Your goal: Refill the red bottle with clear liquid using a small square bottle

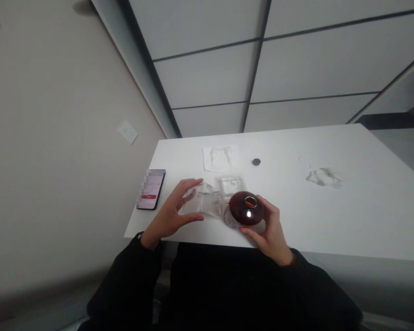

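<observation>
My right hand (271, 230) grips a glossy dark red round vessel (239, 212) by its right side, thumb at the front. A bright ring edges the round opening in its top, and orange shows inside. To the left, my left hand (170, 209) curves around a clear plastic container (210, 204), with fingers at its far edge and thumb at its near edge. Its outline is faint against the white table. A clear rounded piece (231, 220) shows just under the red vessel's left side; whether it joins the container I cannot tell.
Behind the hands lies a clear tray-like piece (232, 185). Farther back are a white sheet (220, 159) and a small dark disc (256, 162). Crumpled clear wrap (324, 177) lies to the right. A phone (152, 191) rests at the left edge of the white table (331, 220), near the wall.
</observation>
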Demonstrator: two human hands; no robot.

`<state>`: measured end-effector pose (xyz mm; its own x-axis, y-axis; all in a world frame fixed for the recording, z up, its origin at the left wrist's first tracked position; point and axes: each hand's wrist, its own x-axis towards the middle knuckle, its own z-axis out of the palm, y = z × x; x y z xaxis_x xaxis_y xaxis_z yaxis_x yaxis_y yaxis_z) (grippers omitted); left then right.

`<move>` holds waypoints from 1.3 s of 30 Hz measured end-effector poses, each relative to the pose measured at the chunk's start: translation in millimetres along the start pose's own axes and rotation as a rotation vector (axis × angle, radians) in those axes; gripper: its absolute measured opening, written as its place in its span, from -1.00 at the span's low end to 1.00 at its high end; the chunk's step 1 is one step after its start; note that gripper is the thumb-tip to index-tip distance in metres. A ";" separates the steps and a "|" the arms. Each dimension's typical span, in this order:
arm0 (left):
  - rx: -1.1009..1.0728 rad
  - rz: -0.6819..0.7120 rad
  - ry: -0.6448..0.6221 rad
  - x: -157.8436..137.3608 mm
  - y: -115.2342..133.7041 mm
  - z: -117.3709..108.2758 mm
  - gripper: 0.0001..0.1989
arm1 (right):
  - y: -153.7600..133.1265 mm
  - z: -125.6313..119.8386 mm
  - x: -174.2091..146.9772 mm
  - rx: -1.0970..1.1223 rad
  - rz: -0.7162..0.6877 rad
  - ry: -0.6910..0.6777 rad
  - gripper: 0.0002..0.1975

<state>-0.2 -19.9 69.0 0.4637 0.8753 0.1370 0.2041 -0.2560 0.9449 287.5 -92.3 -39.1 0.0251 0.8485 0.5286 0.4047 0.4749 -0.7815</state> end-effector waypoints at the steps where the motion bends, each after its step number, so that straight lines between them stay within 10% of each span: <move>1: -0.095 -0.042 0.056 -4.9 -10.8 4.3 -0.13 | -1.1 -3.1 0.5 -0.004 0.006 0.007 -0.09; 22: -0.494 -0.208 0.411 -32.4 -74.8 32.1 -0.16 | 21.0 -40.9 1.8 -0.058 0.190 0.200 -0.16; 39: -0.632 -0.260 0.335 -27.4 -61.8 36.9 -0.21 | 23.9 -48.2 2.7 -0.066 0.170 0.287 -0.13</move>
<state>6.3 -43.2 -4.1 0.1611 0.9789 -0.1255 -0.3085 0.1707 0.9358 341.3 -89.9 -40.5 0.3499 0.8094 0.4716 0.4305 0.3082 -0.8483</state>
